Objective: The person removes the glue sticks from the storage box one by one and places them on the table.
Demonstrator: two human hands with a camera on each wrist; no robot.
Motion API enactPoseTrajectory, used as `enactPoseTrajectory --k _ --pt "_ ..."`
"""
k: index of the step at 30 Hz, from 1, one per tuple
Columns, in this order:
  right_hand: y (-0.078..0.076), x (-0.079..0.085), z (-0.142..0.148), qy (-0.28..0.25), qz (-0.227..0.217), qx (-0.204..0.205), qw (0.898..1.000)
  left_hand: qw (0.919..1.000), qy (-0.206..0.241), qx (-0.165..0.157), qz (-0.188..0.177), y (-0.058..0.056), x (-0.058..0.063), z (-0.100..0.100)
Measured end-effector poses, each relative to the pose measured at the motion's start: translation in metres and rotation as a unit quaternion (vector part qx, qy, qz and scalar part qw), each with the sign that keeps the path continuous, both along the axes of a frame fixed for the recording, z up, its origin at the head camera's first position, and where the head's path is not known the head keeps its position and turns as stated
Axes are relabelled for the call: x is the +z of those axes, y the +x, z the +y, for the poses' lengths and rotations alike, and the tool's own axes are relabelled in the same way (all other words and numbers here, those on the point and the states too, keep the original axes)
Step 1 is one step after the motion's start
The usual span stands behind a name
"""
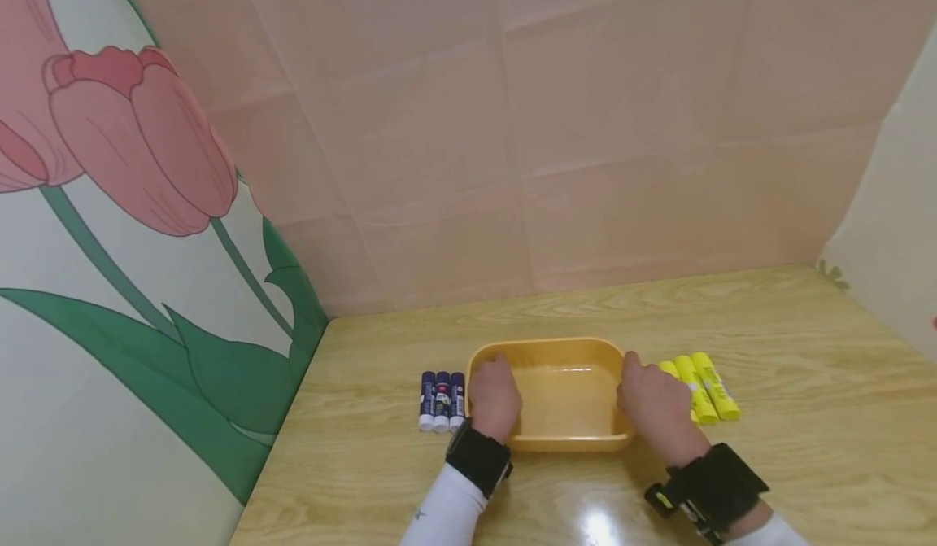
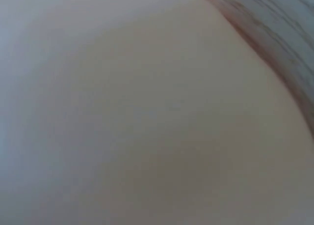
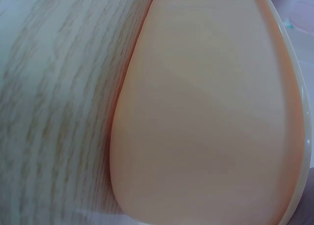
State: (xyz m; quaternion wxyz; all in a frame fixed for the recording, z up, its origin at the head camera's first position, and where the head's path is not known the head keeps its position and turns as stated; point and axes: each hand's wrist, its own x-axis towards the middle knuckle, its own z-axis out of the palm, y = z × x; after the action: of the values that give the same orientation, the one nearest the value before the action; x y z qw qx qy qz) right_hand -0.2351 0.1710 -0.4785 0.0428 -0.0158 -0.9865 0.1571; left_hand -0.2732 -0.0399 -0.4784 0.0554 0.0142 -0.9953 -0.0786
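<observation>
An orange-yellow plastic basin [image 1: 571, 443], shallow with rounded corners, sits on the wooden table between both hands. My left hand [image 1: 495, 399] grips its left rim, the fingers curled over the edge. At the opposite end, my right hand [image 1: 655, 406] holds the right rim with its thumb side on top. Nothing lies inside the basin. Both wrist views are filled by the basin's wall: blurred wall [image 2: 171, 112] in the left one, smooth outer wall [image 3: 211, 112] and lip in the right one.
Three dark blue glue sticks [image 1: 442, 399] with white ends lie side by side just left of the basin. Several yellow glue sticks [image 1: 706, 387] lie to its right, partly behind the right hand. A pinkish covered wall [image 1: 512, 163] rises behind the table [image 1: 351, 481].
</observation>
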Motion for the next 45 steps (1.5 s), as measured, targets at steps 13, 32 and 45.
enactPoseTrajectory --k 13,32,45 --pt "-0.002 0.000 0.001 -0.002 -0.019 -0.001 1.000 0.9969 0.072 -0.022 0.024 -0.001 0.002 -0.003" --pt "-0.002 0.001 0.000 0.000 -0.017 0.000 1.000 0.9818 0.190 0.001 0.000 0.010 0.040 -0.008" --pt "-0.002 0.001 0.000 0.001 -0.022 0.002 1.000 0.9762 0.217 -0.005 0.003 0.020 0.059 -0.017"
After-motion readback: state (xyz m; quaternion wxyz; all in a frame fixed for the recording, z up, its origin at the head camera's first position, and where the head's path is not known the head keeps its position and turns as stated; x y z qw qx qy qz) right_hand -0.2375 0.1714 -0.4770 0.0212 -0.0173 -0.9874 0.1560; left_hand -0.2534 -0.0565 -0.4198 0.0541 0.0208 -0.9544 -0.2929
